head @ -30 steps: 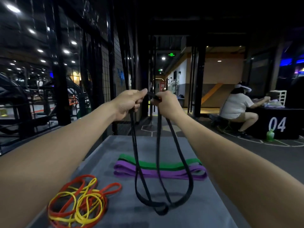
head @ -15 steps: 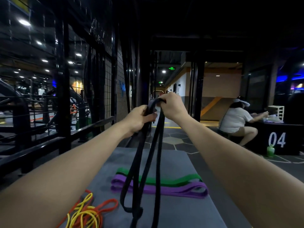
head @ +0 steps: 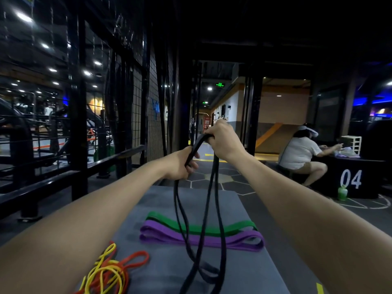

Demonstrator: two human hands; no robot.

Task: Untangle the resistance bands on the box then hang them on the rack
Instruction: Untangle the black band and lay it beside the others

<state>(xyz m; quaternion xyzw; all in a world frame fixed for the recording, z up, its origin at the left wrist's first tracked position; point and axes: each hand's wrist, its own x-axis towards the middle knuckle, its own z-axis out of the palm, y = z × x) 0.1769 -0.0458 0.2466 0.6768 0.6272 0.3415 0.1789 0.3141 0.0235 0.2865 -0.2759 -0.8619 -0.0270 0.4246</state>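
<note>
Both hands raised over the box [head: 244,270], sharing the black band [head: 199,240]. Left hand [head: 180,164] curled round the strands lower down; right hand [head: 222,139] higher, fingers closed over the top of the loop. Strands hanging down and crossing near the box top, so probably not yet free of twists. Best done by keeping the right-hand grip fixed as an anchor and sliding the left down the strands to find the crossing, then turning it out rather than pulling hard. Green band [head: 212,227] and purple band [head: 212,240] lying flat side by side behind; orange band [head: 135,258] and yellow band [head: 106,270] knotted together at near left. Rack [head: 78,102] close at left.
</note>
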